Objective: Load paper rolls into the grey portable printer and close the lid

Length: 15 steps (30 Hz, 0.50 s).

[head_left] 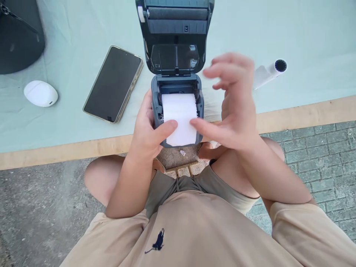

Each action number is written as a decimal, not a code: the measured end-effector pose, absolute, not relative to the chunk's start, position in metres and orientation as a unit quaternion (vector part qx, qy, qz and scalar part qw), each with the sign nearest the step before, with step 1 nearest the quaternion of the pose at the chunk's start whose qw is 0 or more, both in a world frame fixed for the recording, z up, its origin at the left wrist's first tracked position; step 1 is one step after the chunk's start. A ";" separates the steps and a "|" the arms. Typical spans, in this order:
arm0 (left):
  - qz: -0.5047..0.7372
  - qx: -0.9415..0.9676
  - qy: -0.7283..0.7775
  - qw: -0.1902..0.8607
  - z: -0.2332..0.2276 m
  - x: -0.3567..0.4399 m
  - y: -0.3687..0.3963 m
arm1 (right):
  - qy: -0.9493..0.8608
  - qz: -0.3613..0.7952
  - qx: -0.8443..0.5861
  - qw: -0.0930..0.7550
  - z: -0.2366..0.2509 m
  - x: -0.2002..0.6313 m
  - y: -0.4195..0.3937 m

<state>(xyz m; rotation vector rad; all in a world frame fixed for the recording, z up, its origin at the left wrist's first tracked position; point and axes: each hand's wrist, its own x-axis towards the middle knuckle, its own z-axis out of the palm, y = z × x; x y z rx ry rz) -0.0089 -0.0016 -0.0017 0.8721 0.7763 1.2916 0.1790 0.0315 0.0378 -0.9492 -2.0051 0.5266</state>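
Observation:
A small dark label printer [154, 107] with its lid [176, 40] swung up and back is at the table's near edge. A white paper roll [180, 107] lies inside, its loose strip hanging over the front lip. My left hand [148, 128] grips the printer's left side, thumb resting on the paper. To the right, my right hand [232, 100] is spread, fingers raised and slightly blurred. Its thumb tip is at the right edge of the paper; whether it presses there I cannot tell.
Left of the printer lies a smartphone [113, 84], with a white oval mouse-like object [40, 93] farther left. A black container-like object [19, 37] fills the upper left corner. Behind my right hand is a white roll [268, 73] with a dark core. The table's wooden edge [300, 111] runs across.

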 end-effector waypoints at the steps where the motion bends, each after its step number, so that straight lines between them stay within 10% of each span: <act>1: 0.560 0.394 0.346 0.641 -0.003 -0.009 -0.001 | -0.775 0.228 -0.386 0.445 0.039 0.179 0.035; 6: 0.546 0.452 0.361 0.607 -0.009 -0.013 0.001 | -0.651 0.453 -0.334 0.508 0.049 0.166 0.048; 15: 0.529 0.433 0.353 0.639 -0.009 -0.014 -0.003 | -0.729 0.399 -0.323 0.453 0.034 0.174 0.045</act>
